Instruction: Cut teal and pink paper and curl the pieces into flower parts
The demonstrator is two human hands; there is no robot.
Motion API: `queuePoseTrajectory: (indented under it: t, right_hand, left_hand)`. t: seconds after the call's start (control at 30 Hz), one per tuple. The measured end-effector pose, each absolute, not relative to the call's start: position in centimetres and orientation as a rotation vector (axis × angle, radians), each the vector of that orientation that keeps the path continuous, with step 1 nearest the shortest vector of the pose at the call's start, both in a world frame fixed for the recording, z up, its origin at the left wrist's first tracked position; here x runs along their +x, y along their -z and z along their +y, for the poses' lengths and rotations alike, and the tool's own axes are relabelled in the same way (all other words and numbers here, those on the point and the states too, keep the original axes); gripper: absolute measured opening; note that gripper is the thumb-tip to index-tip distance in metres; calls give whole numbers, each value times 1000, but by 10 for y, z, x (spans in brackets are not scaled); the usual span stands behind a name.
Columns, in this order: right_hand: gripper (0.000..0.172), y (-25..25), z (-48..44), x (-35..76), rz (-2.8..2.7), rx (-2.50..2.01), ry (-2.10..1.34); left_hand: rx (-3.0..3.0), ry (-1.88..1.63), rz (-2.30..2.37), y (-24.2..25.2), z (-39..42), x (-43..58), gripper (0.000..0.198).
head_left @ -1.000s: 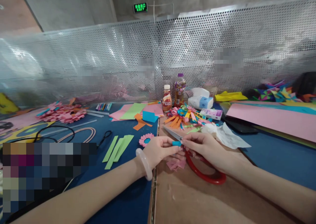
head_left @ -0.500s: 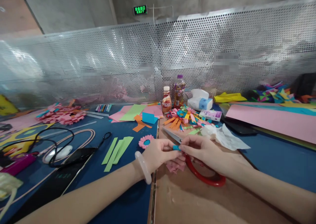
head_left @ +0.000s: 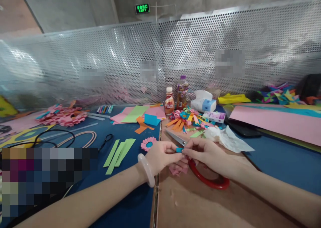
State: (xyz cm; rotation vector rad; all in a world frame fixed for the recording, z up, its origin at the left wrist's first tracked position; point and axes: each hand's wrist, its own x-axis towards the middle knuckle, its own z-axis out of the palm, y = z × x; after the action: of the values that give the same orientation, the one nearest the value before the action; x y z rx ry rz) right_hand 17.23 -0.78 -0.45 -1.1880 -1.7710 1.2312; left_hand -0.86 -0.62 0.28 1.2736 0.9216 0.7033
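The left hand (head_left: 162, 156) and right hand (head_left: 205, 152) meet fingertip to fingertip just above the scissors (head_left: 209, 182). Both are nearly closed, thumb and forefinger of each pinching one small blue paper (head_left: 179, 150) from opposite ends, the other fingers curled under. The blue paper is in the air over the scissors, near where blades and red handle join. The scissors lie on a brown board (head_left: 200, 208), blades pointing away past the hands, the handle loop showing on the near side of the right hand. Whether the lower fingers of that hand touch the handle cannot be told. A pale bracelet (head_left: 146, 169) sits on the left wrist, left of the scissors.

Pink scraps (head_left: 177, 170) lie just left of the handle, under the hands. Left of the blades is a pink flower (head_left: 148, 143) with a blue centre, and further left green strips (head_left: 120, 150). Right of the blades lies a crumpled tissue (head_left: 228, 138). Beyond the blade tips is a heap of coloured paper flowers (head_left: 187, 118), and behind that two bottles (head_left: 175, 97) and a tissue pack (head_left: 203, 102). Far right of the scissors lies a big pink sheet (head_left: 276, 122)
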Motion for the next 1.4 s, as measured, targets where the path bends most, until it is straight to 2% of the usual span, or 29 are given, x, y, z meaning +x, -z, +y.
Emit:
queuePoseTrajectory:
  t: [0.2, 0.4, 0.6, 0.8, 1.4]
  right_hand:
    - [27, 1, -9, 172, -1777, -1220, -1226]
    - [26, 0, -9, 174, -1716, -1199, -1299]
    - [38, -2, -9, 172, -1571, -1105, -1397]
    - [27, -5, -9, 173, -1711, -1181, -1363]
    - [27, 4, -5, 174, -1669, -1152, -1368]
  left_hand:
    - [1261, -701, 919, -1, -5, -9, 30]
    - [1269, -664, 897, -4, -5, -8, 25]
    - [1215, -679, 915, -1, -1, -10, 20]
    - [1227, -648, 876, 1, -1, -10, 21]
    - [1130, -637, 905, -8, -3, -7, 20]
